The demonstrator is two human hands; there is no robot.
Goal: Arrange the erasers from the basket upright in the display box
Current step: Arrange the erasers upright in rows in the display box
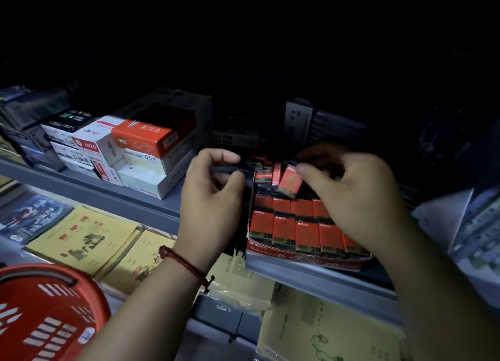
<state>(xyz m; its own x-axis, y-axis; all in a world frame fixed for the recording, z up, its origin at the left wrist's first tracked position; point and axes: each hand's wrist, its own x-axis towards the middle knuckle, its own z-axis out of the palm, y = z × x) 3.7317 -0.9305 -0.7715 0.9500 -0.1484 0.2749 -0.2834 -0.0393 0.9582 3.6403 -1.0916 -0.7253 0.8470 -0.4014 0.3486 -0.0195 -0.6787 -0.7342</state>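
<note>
Left hand point(213, 198): thumb and forefinger pinch a dark strip point(244, 170) at the box's back left corner; the other fingers are curled.
Right hand point(351, 195): fingertips pinch a tilted eraser point(290, 183) over the back row.
Erasers point(284, 230): upright rows fill the box's front.
Box point(297, 259): on the shelf point(108, 195) edge.
Basket point(48, 314): red, lower left, well apart.

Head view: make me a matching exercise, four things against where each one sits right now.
1 red basket
2 tilted eraser
3 display box
4 yellow notebooks

A at the grey shelf's front edge
B pinched by the right hand
C bottom left corner of view
D lying flat below the shelf

Pairs: 1-C, 2-B, 3-A, 4-D.
</note>
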